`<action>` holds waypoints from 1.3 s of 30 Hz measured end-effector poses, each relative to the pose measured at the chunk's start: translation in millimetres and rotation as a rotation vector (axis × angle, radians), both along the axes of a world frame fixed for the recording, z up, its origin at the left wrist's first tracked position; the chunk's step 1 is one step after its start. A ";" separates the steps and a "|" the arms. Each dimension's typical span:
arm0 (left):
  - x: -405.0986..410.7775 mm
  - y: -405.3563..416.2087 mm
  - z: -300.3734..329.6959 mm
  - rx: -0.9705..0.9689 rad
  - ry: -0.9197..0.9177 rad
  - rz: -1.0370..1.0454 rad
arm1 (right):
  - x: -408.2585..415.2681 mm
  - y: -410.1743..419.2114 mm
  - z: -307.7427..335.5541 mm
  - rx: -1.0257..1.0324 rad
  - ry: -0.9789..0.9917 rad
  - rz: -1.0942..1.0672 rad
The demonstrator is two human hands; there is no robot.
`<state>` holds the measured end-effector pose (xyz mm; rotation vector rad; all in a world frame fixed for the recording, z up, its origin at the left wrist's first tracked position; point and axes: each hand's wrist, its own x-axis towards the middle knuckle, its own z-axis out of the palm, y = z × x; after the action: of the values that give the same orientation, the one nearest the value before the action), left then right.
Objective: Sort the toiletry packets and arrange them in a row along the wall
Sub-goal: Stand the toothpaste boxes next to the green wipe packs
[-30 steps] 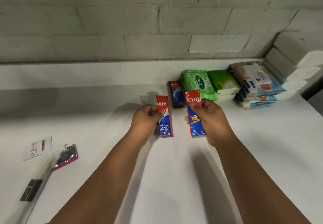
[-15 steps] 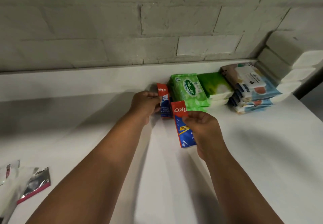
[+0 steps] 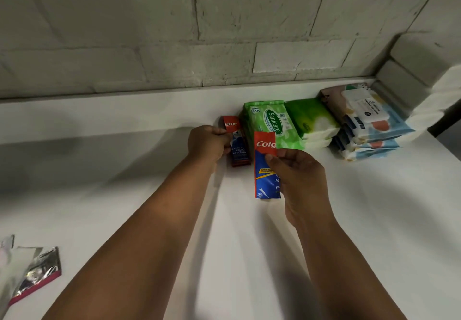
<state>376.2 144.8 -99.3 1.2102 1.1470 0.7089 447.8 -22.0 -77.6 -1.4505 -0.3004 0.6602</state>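
Note:
My left hand [image 3: 208, 142] grips a red and blue Colgate sachet [image 3: 238, 145] and holds it down on the white counter, right beside the green Sanicare wipes pack [image 3: 268, 120]. Whether another sachet lies under it I cannot tell. My right hand [image 3: 296, 177] pinches a second Colgate sachet [image 3: 264, 170] by its right edge, a little nearer to me. Right of the Sanicare pack along the wall lie a green and white wipes stack [image 3: 311, 120] and a stack of blue and white wipes packs [image 3: 366, 122].
A grey brick wall [image 3: 174, 32] backs the white counter [image 3: 249, 257]. White blocks [image 3: 439, 95] fill the right corner. At the lower left lie a silver and pink sachet [image 3: 40, 274] and a pale packet [image 3: 6, 247] cut by the frame edge.
Both hands moved away from me toward the wall. The left hand carried its sachet up against the Sanicare pack; the right hand's sachet followed behind it.

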 end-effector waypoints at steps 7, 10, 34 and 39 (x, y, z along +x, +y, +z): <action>4.2 0.9 2.2 0.051 0.109 -0.007 | 0.9 -0.4 -1.7 -0.002 0.006 -0.003; 2.6 -1.1 4.6 0.088 0.144 -0.020 | 0.7 -0.9 -1.2 0.004 0.002 -0.004; -30.7 -26.0 48.2 -0.069 -0.140 -0.125 | -34.1 7.6 -20.1 -0.062 -0.078 0.037; -8.7 -4.7 31.9 -0.069 -0.059 -0.097 | -34.2 11.6 -29.8 -0.176 -0.250 0.089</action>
<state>367.5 140.0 -67.3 1.1711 1.0485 0.6236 413.6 -10.4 -107.4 -1.7004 -0.5142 0.5875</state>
